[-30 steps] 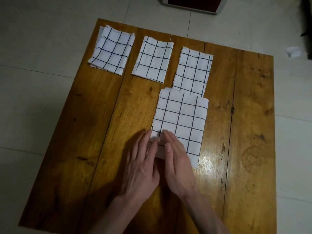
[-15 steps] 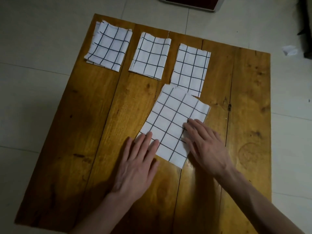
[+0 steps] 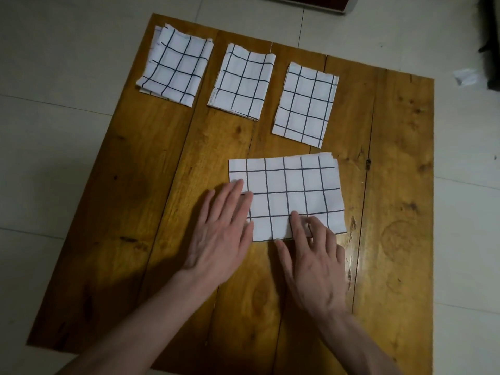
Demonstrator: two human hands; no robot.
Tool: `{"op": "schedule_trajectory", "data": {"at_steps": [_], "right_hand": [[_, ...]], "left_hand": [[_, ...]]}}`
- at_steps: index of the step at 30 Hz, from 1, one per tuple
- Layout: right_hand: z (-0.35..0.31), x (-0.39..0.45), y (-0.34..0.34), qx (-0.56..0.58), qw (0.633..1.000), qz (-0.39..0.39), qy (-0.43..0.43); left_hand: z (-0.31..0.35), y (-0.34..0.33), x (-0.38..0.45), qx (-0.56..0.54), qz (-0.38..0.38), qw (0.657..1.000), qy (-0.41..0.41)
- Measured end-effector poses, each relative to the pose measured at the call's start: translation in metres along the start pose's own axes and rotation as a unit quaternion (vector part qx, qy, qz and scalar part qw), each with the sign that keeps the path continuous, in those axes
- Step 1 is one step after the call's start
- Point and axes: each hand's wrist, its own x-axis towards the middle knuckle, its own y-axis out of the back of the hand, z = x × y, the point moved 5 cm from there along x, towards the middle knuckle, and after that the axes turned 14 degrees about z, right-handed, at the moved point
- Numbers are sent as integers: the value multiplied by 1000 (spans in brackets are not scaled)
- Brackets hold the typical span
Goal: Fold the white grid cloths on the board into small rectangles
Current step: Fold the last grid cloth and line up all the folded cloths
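Cloth [image 3: 292,193] lies long side to side, left hand [image 3: 219,234] flat on its left end, right hand [image 3: 313,255] fingers [image 3: 296,223] flat on its near edge.

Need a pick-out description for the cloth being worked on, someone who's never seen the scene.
On the wooden board, three folded grid cloths sit in a row along the far edge. The working cloth lies alone nearer the person, under both hands' fingertips. It is the widest, lying long side across, while the row's pieces run lengthwise away.
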Motion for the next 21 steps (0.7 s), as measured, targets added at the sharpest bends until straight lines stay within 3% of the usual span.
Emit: {"op": "schedule_trajectory", "data": {"at_steps": [4,9,11,21], "right_hand": [[0,-2,6,31,999,27,28],[-8,-18,1,107,973,10,203],[-9,-25,-3,109,966,-8,236],[-8,-35,-12,92,973,-67,203]], "left_hand": [[39,1,-44,-1,4,997,-76],[51,-12,-78,8,-9,995,-103],[50,-14,-78,-6,-3,995,-97],[41,-18,-77,-50,-16,995,-85]]}}
